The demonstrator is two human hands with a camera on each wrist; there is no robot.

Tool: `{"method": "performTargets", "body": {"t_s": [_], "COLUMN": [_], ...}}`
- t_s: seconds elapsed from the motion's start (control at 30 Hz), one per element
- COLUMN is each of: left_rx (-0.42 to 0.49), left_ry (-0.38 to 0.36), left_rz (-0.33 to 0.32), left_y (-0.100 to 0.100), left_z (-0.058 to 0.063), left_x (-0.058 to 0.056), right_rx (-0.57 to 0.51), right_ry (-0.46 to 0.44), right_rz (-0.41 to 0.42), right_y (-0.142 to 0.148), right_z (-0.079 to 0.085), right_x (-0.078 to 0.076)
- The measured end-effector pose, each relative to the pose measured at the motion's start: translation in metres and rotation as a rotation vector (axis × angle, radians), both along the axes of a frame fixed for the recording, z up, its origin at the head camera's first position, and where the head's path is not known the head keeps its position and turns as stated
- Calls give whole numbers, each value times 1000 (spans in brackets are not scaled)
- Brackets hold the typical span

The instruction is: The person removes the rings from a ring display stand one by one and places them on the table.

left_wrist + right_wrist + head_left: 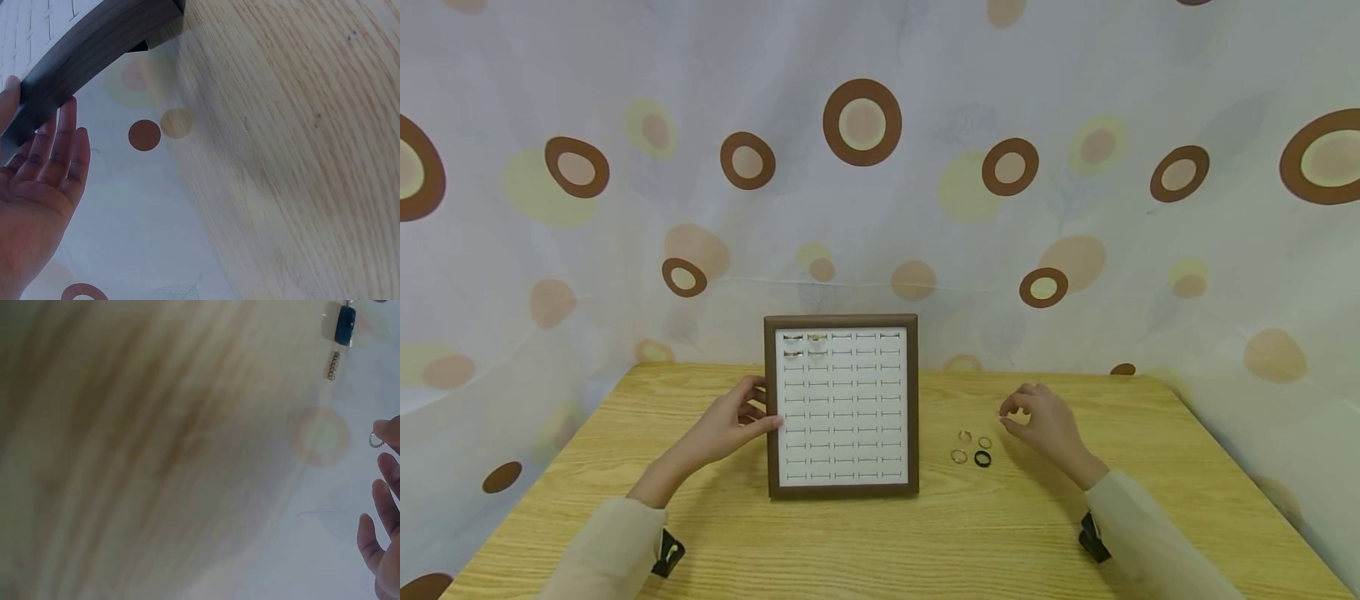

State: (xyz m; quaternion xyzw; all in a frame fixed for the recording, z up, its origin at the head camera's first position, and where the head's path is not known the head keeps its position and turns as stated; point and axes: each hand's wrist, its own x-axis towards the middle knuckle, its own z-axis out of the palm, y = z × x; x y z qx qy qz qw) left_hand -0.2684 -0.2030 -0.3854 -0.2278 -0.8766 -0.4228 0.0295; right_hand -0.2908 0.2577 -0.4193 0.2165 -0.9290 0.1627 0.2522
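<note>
A ring display board point(913, 408) with a brown wooden frame and a white slotted insert stands upright on the table. My left hand point(739, 419) grips its left side, thumb on the front and fingers around behind; the left wrist view shows the same hold on the dark frame point(69, 59). Several rings point(817, 337) sit in slots at the board's upper left. My right hand point(1037, 422) is raised to the right of the loose rings, and in the right wrist view it pinches a small thin ring point(375, 441) between thumb and forefinger.
Several loose rings lie on the wooden table point(970, 533) right of the board, including a black ring point(982, 458) and a gold-toned ring point(958, 457). A pale curtain point(925, 225) with brown circles hangs behind the table and along both sides.
</note>
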Motion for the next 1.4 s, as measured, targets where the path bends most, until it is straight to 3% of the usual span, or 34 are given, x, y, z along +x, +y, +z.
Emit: {"method": "performTargets", "body": {"t_s": [0.27, 0.5, 1.1, 1.4], "left_rx": [10, 26, 5, -1], "left_ry": [-1, -5, 11, 9], "left_rz": [1, -10, -8, 0], "left_y": [0, 1, 0, 1], "left_z": [-1, 0, 0, 0], "left_x": [-1, 1, 0, 0], "right_rx": [104, 107, 115, 112], "right_ry": [-131, -268, -364, -368], "right_rz": [27, 33, 55, 56], "right_y": [4, 2, 6, 5], "right_z": [-7, -8, -11, -8], "right_x": [-2, 1, -2, -2]}}
